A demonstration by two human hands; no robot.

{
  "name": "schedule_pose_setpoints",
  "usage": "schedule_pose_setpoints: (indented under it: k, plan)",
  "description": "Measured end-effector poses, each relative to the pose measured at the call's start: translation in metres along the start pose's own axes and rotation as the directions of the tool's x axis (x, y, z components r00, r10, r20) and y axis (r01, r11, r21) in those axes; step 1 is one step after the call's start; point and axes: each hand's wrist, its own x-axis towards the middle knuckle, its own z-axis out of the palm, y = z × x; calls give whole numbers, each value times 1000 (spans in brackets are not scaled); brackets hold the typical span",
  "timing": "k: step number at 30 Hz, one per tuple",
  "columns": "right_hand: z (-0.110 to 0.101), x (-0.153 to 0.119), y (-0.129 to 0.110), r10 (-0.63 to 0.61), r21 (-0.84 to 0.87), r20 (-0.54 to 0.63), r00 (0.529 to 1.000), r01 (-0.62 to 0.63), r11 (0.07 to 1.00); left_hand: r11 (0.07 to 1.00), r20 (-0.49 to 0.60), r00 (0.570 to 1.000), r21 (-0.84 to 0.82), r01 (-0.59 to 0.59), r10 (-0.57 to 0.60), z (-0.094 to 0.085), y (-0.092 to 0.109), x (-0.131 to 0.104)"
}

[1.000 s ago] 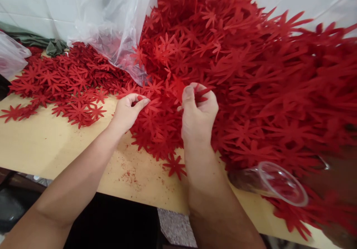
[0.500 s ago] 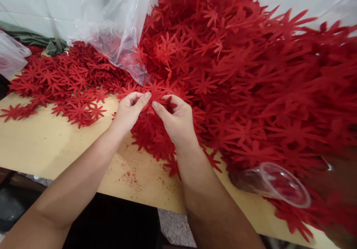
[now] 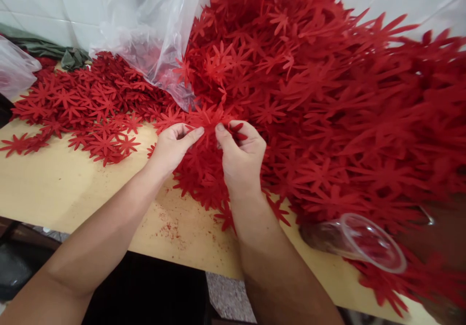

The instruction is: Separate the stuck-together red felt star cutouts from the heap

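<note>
Between my two hands is a red flower-shaped cutout (image 3: 209,130) with long narrow petals, held just above the pile. My left hand (image 3: 176,145) pinches its left side between thumb and fingers. On the other side my right hand (image 3: 242,150) is closed, thumb against fingers, gripping its right part; a darker red petal pokes out by the fingers. More red cutouts (image 3: 202,174) lie right beneath and around both hands, so the held piece's outline blends into them.
A tall heap of red cutouts (image 3: 313,97) fills the right. A lower heap (image 3: 91,97) spreads left, behind it a clear plastic bag (image 3: 145,39). A clear plastic cup (image 3: 338,235) lies on its side near the front edge. Red crumbs dot the wooden table (image 3: 120,203).
Both hands have shifted right, the right hand farther, so the gap between the thumbs has widened. The cutout stays between them. Heaps and cup look unmoved.
</note>
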Motion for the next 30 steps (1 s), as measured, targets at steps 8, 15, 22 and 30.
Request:
schedule_pose_setpoints:
  k: [8,15,22,30]
  plan:
    - [2,-3,0,-16,-63,19,1000,17,998,989,-34,992,-86,119,-122,6,8,-8]
    - [0,-1,0,-91,-99,-33,995,88,991,963,-152,973,-231,137,-175,-6,8,3]
    - [-8,9,6,-90,-26,-123,988,87,996,995,-324,946,-84,-60,29,-16,5,13]
    - [-7,8,2,-42,-41,-44,998,41,998,886,-171,905,339,-316,389,-11,0,6]
